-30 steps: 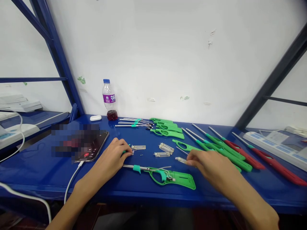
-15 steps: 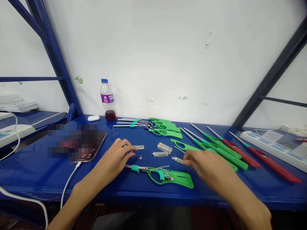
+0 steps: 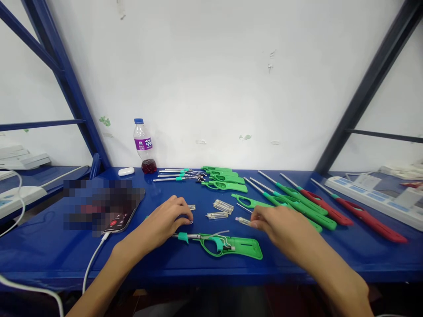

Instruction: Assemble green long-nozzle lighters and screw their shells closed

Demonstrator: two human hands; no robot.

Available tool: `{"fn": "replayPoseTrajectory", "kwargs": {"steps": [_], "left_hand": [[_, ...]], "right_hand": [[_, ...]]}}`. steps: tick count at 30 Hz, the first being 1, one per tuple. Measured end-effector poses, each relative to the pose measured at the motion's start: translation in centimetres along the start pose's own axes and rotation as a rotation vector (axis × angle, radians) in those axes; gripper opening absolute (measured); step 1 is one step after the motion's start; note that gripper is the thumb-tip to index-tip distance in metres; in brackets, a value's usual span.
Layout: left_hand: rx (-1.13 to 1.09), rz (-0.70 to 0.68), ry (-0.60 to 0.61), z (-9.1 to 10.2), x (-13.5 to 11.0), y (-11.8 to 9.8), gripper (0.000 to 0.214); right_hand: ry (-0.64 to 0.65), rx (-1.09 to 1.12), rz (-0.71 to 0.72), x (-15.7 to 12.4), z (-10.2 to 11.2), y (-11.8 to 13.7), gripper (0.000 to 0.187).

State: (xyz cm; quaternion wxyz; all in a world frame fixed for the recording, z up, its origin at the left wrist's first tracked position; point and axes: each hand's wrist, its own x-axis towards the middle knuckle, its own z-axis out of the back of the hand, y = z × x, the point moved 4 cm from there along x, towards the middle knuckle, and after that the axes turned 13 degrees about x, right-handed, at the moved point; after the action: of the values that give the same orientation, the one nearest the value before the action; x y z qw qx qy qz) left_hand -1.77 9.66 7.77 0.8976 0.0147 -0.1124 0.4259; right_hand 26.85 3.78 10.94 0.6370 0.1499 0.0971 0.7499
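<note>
On a blue worktop (image 3: 185, 266), a clear tank (image 3: 243, 221) is clamped at three o'clock by the fingers of the right hand (image 3: 282, 226), its tip exposed, apparently for access. At nine, whether a tiny white piece (image 3: 191, 222) is pinched by the left hand's (image 3: 168, 215) fingers cannot be told. At six, wires (image 3: 227, 241) are cradled in an open green shell (image 3: 248, 247); at eleven, dark red liquid (image 3: 149, 167) is held in a bottle (image 3: 143, 144).

The wall (image 3: 205, 88) is lit brightly and evenly, while the area under the table (image 3: 66, 257) is left in deep shadow. Soft sheen is reflected by the table's surface. Near the edges, the posts (image 3: 366, 86) are slanted by wide-angle distortion. The phone (image 3: 119, 220) is partly covered by pixelation; the clear parts (image 3: 223, 206) are slightly blurred.
</note>
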Motion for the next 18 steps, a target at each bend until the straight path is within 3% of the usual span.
{"fn": "replayPoseTrajectory", "kwargs": {"steps": [8,11,16,18], "left_hand": [[0.066,-0.04,-0.065,-0.1,0.4,-1.1,0.022],[0.07,-0.013,-0.127,0.4,0.2,-1.7,0.021],[-0.109,0.075,-0.294,1.7,-1.4,-3.5,0.016],[-0.176,0.095,-0.288,1.6,-2.0,-4.4,0.016]], "right_hand": [[-0.054,0.051,0.096,0.3,-0.4,0.2,0.017],[-0.089,0.101,0.166,0.2,-0.8,0.2,0.024],[-0.041,0.203,0.308,-0.3,-1.4,1.4,0.025],[-0.019,0.235,0.342,-0.4,-1.4,2.2,0.023]]}}
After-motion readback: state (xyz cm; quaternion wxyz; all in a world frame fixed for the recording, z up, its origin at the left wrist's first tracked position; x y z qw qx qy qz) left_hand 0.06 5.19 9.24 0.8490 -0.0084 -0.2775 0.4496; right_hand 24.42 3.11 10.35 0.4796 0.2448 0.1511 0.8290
